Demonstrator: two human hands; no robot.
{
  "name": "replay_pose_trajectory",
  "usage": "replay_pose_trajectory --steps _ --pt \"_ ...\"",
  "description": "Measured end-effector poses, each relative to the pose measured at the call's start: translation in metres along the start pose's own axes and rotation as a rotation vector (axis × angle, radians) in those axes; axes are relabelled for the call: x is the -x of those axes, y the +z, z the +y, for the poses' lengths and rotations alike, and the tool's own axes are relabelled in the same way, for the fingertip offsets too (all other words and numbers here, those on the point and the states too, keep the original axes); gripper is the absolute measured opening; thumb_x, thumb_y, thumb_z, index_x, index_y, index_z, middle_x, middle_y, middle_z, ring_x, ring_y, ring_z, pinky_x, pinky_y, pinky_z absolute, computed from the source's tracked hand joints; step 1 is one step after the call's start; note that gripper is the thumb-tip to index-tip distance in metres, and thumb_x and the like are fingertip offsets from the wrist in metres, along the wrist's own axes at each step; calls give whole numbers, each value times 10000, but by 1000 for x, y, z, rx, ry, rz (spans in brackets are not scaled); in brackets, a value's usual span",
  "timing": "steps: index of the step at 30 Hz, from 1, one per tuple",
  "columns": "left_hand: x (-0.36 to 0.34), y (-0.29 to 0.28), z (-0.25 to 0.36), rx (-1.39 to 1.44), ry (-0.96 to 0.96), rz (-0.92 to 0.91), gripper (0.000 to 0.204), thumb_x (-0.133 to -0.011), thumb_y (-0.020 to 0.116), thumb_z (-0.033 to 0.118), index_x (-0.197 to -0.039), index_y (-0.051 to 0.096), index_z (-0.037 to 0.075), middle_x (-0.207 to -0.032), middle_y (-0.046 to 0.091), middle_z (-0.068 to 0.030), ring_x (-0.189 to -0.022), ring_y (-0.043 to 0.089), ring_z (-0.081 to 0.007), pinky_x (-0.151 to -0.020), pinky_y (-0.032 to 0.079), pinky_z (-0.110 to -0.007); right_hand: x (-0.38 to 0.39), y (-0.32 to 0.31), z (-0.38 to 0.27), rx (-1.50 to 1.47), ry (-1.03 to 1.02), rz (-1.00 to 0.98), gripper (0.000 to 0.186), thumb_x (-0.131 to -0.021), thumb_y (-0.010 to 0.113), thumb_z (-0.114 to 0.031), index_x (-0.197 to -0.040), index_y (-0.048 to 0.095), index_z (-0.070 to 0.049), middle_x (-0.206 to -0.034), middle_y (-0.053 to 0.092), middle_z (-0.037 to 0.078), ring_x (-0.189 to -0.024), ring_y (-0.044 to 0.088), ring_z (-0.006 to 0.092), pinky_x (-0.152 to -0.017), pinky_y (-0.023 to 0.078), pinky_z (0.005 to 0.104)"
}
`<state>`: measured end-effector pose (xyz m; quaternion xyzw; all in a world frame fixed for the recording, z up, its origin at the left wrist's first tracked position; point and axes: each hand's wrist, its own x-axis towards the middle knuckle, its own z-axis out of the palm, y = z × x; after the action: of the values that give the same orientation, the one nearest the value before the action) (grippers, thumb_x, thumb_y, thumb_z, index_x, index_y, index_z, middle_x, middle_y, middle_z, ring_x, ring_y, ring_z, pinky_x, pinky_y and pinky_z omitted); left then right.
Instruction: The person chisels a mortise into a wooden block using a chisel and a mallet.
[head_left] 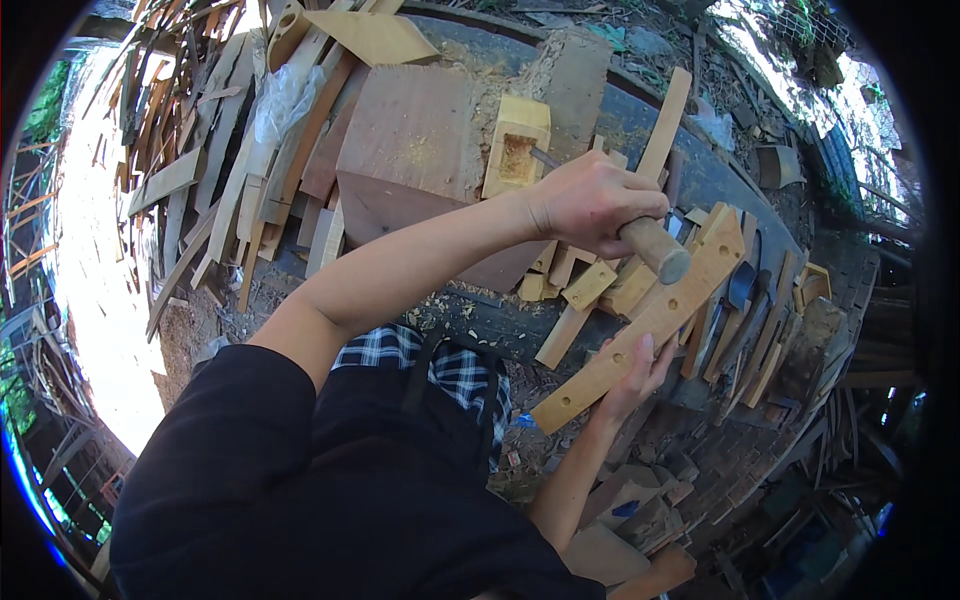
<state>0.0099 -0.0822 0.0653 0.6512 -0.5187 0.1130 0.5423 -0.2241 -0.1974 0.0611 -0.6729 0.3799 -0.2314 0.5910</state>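
One large reddish-brown block sits before the person. Right of it, a long pale wooden bar with round holes slants in the partly open right hand, fingers along its edge. Near the large block lies a small hollowed yellow block; the left hand curls closed around a wooden-handled tool, its metal end toward the hollow, contact unclear.
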Motion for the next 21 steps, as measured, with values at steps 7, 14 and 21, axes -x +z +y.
replay_pose_trajectory --steps 7,14,21 --pt "-7 0 -4 -20 -20 -9 305 -637 766 167 -872 574 132 -728 577 -22 -612 614 -246 -507 465 -356 -2 2 -57 -134 12 26 508 -925 533 -341 -1292 415 -11 -882 563 129 -668 554 193 -547 464 297" --pt "-12 -1 -5 -13 -83 13 305 -651 765 161 -871 560 110 -735 569 -45 -628 607 -284 -526 476 -383 -18 12 -95 -221 -49 -237 653 -833 565 -354 -1326 384 35 -919 548 181 -653 558 219 -531 472 317" --pt "-17 8 -5 -45 -106 -3 277 -661 745 154 -869 567 116 -731 592 -55 -660 637 -286 -535 499 -386 -19 13 -105 -261 -69 -216 702 -769 629 -321 -1312 396 57 -898 580 200 -660 574 223 -547 494 325"
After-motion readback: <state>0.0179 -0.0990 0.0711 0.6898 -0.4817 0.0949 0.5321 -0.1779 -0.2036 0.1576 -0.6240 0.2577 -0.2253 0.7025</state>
